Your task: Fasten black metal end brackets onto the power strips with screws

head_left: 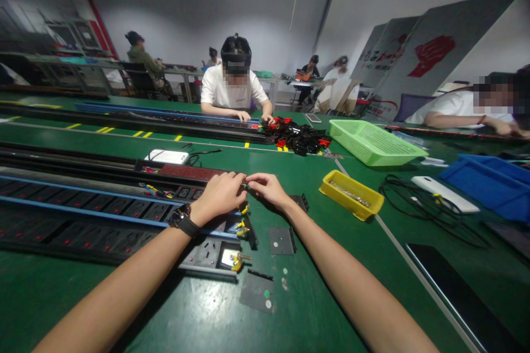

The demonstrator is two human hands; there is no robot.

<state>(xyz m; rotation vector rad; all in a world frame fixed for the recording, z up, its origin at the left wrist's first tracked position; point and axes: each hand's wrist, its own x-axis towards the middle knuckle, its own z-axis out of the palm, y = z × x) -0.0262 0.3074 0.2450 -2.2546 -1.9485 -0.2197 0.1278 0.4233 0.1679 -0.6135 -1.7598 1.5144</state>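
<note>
Now left hand (221, 191), right hand (270, 187) pinch small part (245, 183).

Long blk socket strip (124, 209), blue rails, lies flat, rt end open.

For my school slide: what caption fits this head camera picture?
Left hand and right hand meet at the end of a power strip on a table, yellow tray nearby.
</note>
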